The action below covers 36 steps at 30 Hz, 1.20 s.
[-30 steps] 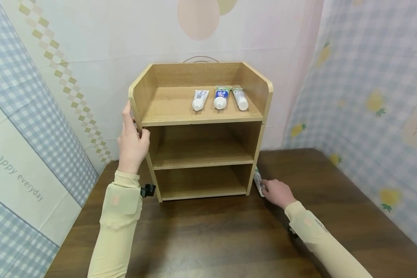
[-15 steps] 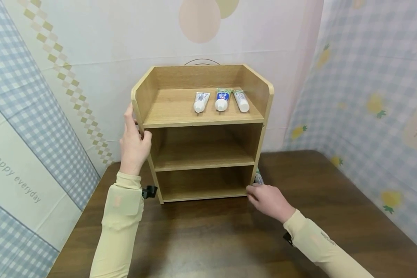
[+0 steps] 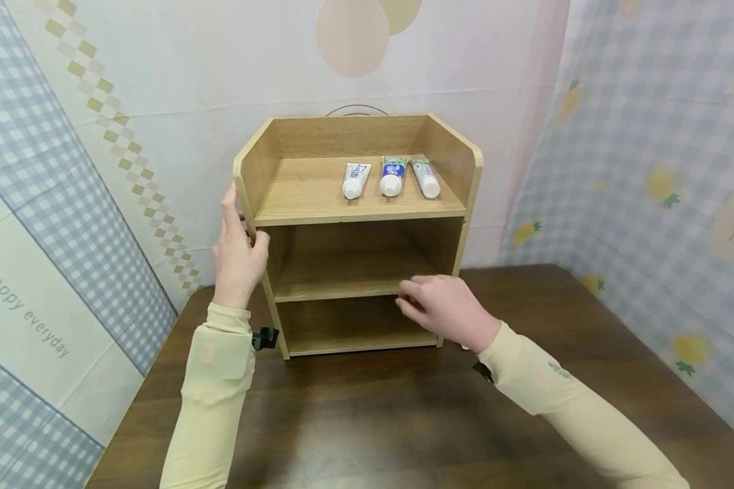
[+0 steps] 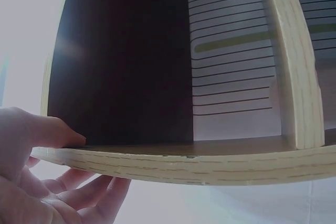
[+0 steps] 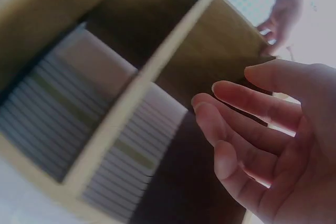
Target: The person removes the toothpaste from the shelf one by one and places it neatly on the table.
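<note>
A small light-wood shelf unit (image 3: 359, 297) stands upright in the head view. My left hand (image 3: 240, 261) grips its left side panel, thumb on the inner face and fingers outside, as the left wrist view also shows. My right hand (image 3: 443, 307) hovers in front of the lower shelves at the right; the right wrist view shows its fingers loosely bent around nothing. On the top shelf lie a white toothpaste tube (image 3: 356, 180), a blue-and-white toothpaste tube (image 3: 393, 176) and a white-and-green toothpaste tube (image 3: 426, 179), caps toward me.
Beside the unit's right foot, a white bit of another tube (image 3: 465, 347) shows on the dark wooden table (image 3: 367, 414); my right hand and arm hide most of it. A printed cloth backdrop (image 3: 208, 81) hangs behind and along the sides.
My right hand has left the tube on the table at the unit's right and moved up and left in front of the shelves. The left hand has kept its grip on the side panel.
</note>
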Tool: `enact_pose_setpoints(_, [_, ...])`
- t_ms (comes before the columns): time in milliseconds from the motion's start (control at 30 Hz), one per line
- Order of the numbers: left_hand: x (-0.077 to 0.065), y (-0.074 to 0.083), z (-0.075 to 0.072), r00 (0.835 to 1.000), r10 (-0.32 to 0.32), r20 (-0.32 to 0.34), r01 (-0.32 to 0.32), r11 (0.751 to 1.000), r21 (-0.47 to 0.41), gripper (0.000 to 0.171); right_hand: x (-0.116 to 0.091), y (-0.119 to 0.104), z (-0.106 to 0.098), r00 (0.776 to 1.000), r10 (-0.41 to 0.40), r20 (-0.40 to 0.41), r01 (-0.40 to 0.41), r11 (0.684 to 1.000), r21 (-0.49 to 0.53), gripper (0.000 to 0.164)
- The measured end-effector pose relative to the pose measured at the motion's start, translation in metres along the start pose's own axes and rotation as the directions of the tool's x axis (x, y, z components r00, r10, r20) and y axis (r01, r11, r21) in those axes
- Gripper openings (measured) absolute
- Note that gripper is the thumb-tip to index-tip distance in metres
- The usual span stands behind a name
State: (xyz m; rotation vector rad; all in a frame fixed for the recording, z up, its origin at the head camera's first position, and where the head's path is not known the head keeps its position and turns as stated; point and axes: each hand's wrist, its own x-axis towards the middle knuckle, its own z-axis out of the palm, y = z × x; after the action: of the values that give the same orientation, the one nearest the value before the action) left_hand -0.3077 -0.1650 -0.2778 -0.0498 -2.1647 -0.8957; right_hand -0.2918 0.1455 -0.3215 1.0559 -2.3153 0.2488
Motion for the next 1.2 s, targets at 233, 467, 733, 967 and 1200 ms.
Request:
enact_pose_setpoints(233, [0.000,0.000,0.001,1.000,-0.001,-0.001,0.001,1.000,-0.002,0.077,0.036,-0.005,-0.024,0.991,-0.009,-0.134,0.012,1.000,0.028,0.004])
enact_pose_setpoints(467, [-0.001,-0.001,0.001,1.000,0.007,0.005,-0.006,1.000,-0.003,0.078,0.071,-0.005,-0.041,0.963,-0.008,-0.271,0.016,1.000,0.025,0.008])
enact_pose_setpoints(733, [0.000,-0.002,0.000,1.000,0.010,0.005,-0.010,1.000,-0.006,0.077,0.098,-0.003,-0.040,0.951,-0.022,-0.309,0.017,1.000,-0.020,0.025])
enact_pose_setpoints(967, [-0.001,-0.002,-0.001,1.000,0.025,0.000,-0.025,1.000,0.002,0.076,0.119,-0.003,-0.039,0.979,0.042,-0.197,-0.043,0.999,0.000,0.031])
enact_pose_setpoints(1200, [-0.001,-0.002,0.000,1.000,0.011,0.009,-0.011,1.000,0.001,0.076,0.137,-0.006,-0.041,0.992,0.074,-0.102,-0.079,0.996,-0.048,0.029])
